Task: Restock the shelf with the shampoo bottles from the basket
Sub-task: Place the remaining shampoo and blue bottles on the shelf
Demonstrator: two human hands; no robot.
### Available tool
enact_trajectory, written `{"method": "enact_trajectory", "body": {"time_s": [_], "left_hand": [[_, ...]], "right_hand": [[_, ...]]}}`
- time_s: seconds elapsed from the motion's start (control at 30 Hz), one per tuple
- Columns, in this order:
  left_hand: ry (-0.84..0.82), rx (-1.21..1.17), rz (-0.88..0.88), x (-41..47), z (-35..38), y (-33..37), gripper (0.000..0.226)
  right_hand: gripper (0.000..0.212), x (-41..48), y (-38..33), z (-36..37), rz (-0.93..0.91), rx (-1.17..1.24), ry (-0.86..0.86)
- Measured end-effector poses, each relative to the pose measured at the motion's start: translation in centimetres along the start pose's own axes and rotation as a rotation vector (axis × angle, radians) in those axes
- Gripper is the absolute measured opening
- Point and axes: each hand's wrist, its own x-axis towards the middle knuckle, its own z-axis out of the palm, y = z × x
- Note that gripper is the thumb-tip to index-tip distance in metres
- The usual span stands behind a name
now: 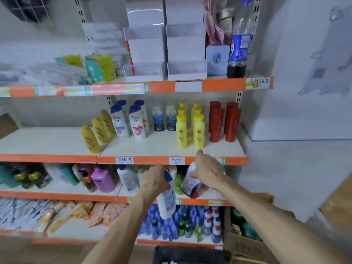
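left hand (156, 180): grip clamped round the top end of a blue-capped white bottle (167, 201), fingers curled just under the cap, bottle hanging tilted with its base pointing down

right hand (208, 169): grip wrapped over the top of a second white bottle (190, 184) with a dark and red label, tipped over to the left; the index finger sticks up in front of the orange edge strip (148, 160)

where the two bottles are: both held up in the air in front of the rack, just below the middle shelf, close together, can't tell if they touch

middle shelf (47, 141): left half of the board is bare, right half is stocked in rows, going left to right: mustard bottles (95, 137), white bottles with blue caps (131, 121), small blue-label bottles (164, 119), bright yellow bottles (190, 130), red bottles (224, 121), all standing

basket (186, 253): dark, down at the bottom edge of the view between the forearms, too cut off to make out what's in it

top shelf (222, 84): white cardboard display boxes (163, 54) in the middle, green boxes (100, 68) to their left, a cola bottle (239, 48) at the right end

third shelf (57, 195): pink bottle (102, 181) plus a bunch of others, pretty blurry

bottom shelf (76, 231): orange packets (80, 212) on the left, a crowd of blue bottles (167, 227) on the right, behind the held bottle
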Motion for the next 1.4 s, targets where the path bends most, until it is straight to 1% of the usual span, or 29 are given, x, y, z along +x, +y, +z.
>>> {"method": "enact_trajectory", "body": {"time_s": [0.03,0.07,0.13,0.27,0.47,0.67,0.8,0.93,1.1,1.23,1.4], "left_hand": [[0.024,0.009,0.001,-0.1,-1.4,0.4,0.052],[0.050,0.015,0.002,-0.1,-2.8,0.8,0.052],[0.108,0.024,0.012,-0.1,-5.1,1.5,0.052],[0.197,0.008,0.046,0.1,-8.0,2.3,0.052],[0.222,0.012,0.080,2.1,-9.9,1.3,0.052],[0.183,0.003,0.070,6.6,-11.3,-2.7,0.051],[0.172,0.027,0.114,11.2,-12.5,-5.8,0.051],[0.124,0.008,0.163,16.7,-13.7,-9.7,0.048],[0.094,-0.020,0.197,22.2,-14.7,-13.9,0.046],[0.084,-0.027,0.219,25.6,-14.9,-15.4,0.041],[0.096,-0.069,0.215,28.3,-15.0,-17.1,0.048]], "right_hand": [[0.045,0.0,-0.3,-1.9,-0.024,0.006,0.018],[0.044,0.1,-0.5,-3.7,-0.052,0.020,0.046],[0.038,0.5,-0.6,-6.2,-0.104,0.036,0.099],[0.038,1.0,-0.6,-8.9,-0.164,0.051,0.157],[0.038,3.1,-2.1,-9.8,-0.194,0.031,0.122],[0.043,7.6,-5.8,-7.7,-0.191,0.009,0.073],[0.038,11.7,-9.0,-5.2,-0.178,-0.034,0.060],[0.036,16.5,-12.6,-2.3,-0.121,-0.021,0.038],[0.038,20.7,-16.6,1.0,-0.026,-0.018,0.069],[0.042,22.8,-18.2,2.5,0.008,-0.049,0.088],[0.043,25.4,-18.9,2.6,0.046,-0.091,0.100]]}}
